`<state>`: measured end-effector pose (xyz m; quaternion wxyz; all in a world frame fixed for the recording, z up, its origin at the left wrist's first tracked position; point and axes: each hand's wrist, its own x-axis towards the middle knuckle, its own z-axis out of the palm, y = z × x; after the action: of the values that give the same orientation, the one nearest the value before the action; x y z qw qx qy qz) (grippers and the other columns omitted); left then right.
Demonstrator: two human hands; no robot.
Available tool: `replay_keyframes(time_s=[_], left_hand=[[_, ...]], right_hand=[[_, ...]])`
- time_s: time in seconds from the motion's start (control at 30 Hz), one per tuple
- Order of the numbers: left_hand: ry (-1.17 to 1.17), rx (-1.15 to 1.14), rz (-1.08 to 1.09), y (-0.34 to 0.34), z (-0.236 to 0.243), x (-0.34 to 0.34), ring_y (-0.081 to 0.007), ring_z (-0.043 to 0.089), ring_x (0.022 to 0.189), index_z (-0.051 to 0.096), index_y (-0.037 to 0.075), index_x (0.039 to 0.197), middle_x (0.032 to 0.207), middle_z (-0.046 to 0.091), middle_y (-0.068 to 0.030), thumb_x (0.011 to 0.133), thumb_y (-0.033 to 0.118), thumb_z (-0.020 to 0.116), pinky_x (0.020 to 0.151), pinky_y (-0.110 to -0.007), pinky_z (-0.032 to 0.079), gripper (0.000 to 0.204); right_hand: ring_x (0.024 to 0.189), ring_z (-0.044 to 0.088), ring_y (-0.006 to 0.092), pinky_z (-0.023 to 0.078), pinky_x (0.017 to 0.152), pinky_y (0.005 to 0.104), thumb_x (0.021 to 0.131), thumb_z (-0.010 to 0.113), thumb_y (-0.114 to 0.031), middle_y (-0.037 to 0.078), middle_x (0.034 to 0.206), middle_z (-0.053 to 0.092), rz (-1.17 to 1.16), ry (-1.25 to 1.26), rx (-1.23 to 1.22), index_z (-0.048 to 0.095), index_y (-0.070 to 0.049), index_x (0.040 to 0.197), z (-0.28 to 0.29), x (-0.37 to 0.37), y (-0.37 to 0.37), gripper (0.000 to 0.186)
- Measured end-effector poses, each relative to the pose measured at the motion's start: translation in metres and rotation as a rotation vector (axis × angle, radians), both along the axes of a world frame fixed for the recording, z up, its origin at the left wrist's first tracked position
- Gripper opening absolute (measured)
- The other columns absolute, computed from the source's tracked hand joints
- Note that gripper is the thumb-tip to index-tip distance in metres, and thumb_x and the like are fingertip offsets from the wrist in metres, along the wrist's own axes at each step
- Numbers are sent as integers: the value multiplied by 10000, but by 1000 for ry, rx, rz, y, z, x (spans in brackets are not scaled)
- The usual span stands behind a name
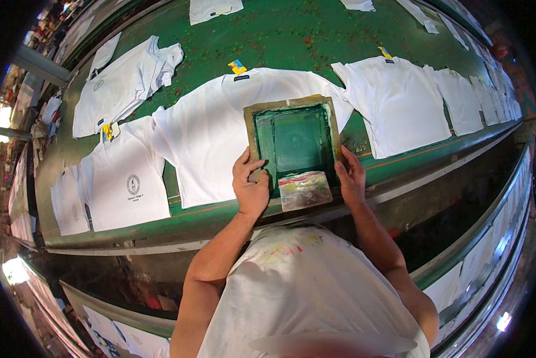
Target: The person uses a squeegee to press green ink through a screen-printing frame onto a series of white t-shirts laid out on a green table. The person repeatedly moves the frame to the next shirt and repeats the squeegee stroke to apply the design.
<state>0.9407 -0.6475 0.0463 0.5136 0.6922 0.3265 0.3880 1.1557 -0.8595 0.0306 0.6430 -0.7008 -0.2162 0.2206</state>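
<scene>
Both my hands hold a screen printing frame (295,140) with a worn wooden border and green mesh. My left hand (251,186) grips its left side near the lower corner, fingers wrapped over the edge. On the opposite side my right hand (350,178) closes around the border. A paint-stained squeegee (305,192) lies at the frame's near end, between my hands. The frame covers part of a white T-shirt (211,128) spread on the green table. Left of it lies another white T-shirt (128,185) with a dark round print on its chest.
More white shirts (393,104) run along the long green table (268,42) to the right. A printed shirt (122,83) lies at the far left. Its near edge (137,247) passes just in front of me. Another table with shirts (471,262) stands at the right.
</scene>
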Motion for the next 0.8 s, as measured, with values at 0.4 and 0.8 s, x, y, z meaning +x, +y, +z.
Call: replay_keyframes(time_s=[0.4, 0.8], left_hand=[[3, 29, 41, 11, -13, -1, -340, 601, 1447, 763, 22, 1119, 1607, 584, -236, 887, -129, 735, 1165, -410, 501, 279], [40, -73, 74, 12, -17, 0, -331, 592, 1482, 749, 6, 1064, 1625, 590, -231, 891, -141, 731, 1204, -414, 489, 228]], right_hand=[[1249, 618, 126, 520, 1063, 311, 1092, 754, -151, 76, 1433, 679, 85, -105, -132, 546, 25, 1611, -3, 5, 20, 586], [1307, 605, 220, 480, 1102, 345, 1064, 795, -195, 106, 1460, 615, 125, -133, -176, 545, -34, 1635, 8, 9, 24, 643]])
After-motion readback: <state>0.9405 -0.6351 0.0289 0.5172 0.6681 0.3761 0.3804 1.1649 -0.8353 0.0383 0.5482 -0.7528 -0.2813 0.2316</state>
